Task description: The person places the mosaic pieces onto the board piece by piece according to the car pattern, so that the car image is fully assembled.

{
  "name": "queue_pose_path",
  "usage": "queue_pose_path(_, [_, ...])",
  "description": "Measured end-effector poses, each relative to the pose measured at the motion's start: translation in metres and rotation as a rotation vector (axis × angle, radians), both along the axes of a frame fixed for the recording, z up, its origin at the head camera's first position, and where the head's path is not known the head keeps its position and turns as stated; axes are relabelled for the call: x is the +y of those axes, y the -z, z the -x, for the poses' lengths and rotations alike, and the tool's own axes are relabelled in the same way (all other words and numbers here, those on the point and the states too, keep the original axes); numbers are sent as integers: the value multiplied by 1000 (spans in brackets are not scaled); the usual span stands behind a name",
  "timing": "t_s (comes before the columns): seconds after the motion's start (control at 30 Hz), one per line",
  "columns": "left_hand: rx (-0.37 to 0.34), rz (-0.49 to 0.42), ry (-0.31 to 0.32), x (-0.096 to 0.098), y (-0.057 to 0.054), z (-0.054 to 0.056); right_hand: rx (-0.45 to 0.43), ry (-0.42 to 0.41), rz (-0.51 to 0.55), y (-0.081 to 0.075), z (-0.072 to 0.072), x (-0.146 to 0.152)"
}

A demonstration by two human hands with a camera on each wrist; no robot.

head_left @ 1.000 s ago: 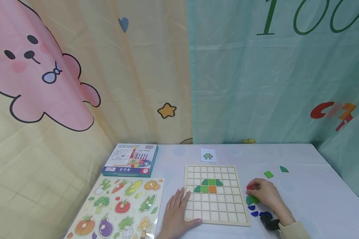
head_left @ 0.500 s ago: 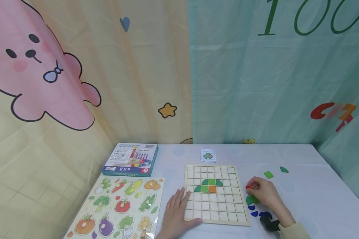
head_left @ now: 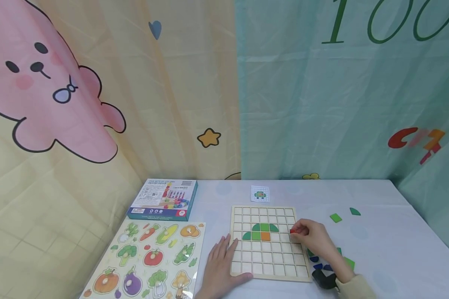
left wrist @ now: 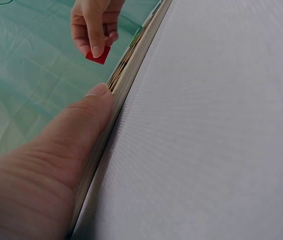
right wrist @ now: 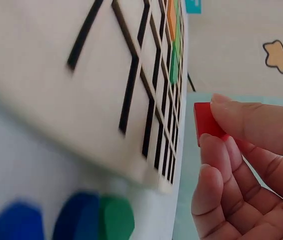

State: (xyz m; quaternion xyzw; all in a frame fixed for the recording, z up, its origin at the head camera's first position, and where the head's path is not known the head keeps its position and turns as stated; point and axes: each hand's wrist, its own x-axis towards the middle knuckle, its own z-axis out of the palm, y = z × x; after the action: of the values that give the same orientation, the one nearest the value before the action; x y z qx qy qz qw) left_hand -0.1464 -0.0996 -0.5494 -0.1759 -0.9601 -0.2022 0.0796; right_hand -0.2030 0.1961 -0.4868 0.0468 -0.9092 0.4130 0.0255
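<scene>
My right hand (head_left: 316, 241) pinches a small red square tile (right wrist: 205, 120) between thumb and fingers, held up over the right part of a wooden grid board (head_left: 262, 264). My left hand (head_left: 220, 270) rests at the board's left edge with fingers extended; its thumb (left wrist: 84, 117) lies against the near edge in the left wrist view. On the grid sit an orange square (head_left: 265, 236), green squares (head_left: 256, 236) and dark green quarter-round tiles (head_left: 273, 228), grouped together. Blue pieces (head_left: 314, 259) and green ones lie right of the board, partly hidden by the right hand and forearm.
A small pattern card (head_left: 260, 194) lies behind the board. Farther right are a green square (head_left: 335, 218) and a green quarter-round (head_left: 355, 211). To the left are a vegetable picture sheet (head_left: 164, 249) and a box (head_left: 162, 199). A black wrist device (head_left: 323, 279) sits at the right wrist.
My right hand has moved left with the red tile, from beside the board to over its right side. More green pieces show behind the wrist. The left hand has stayed in place.
</scene>
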Motion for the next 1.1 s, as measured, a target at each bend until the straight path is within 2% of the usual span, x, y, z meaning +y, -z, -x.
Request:
queue_pose_path(0.23, [-30, -11, -8, 2, -1, 0, -59, -55, 9, 1, 3, -23])
queue_pose_path(0.53, [-33, -3, -7, 1, -4, -1, 11, -125, -14, 1, 3, -38])
queue_pose_path(0.83, [-37, -16, 2, 0, -5, -1, 9, -107, -54, 10, 7, -44])
queue_pose_path(1.1, [-31, -8, -6, 0, -3, -1, 0, -80, -81, 8, 8, -44])
